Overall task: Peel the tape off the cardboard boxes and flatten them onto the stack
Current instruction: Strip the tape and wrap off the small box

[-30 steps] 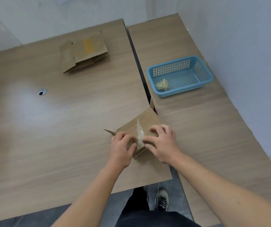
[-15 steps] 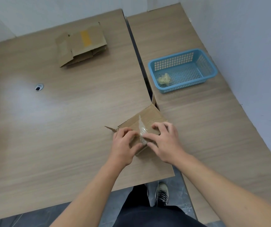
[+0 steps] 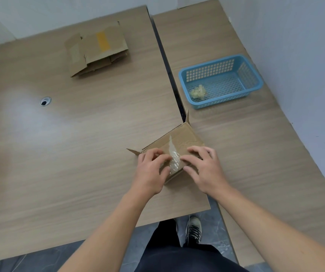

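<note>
The worktop is smooth wood-grain laminate with a soft sheen. The near box and far flattened stack are matt brown cardboard, the box's tape clear, glossy and crinkled. The basket at right is blue perforated plastic.

A small brown cardboard box stands just right of the frame's centre, turned cornerwise, with loose flaps sticking out at its left and far corners. A strip of clear tape, wrinkled and whitish, runs across its top and down the near face. In the upper middle-left, a stack of flattened boxes lies flat, the top one bearing a yellow band.
</note>
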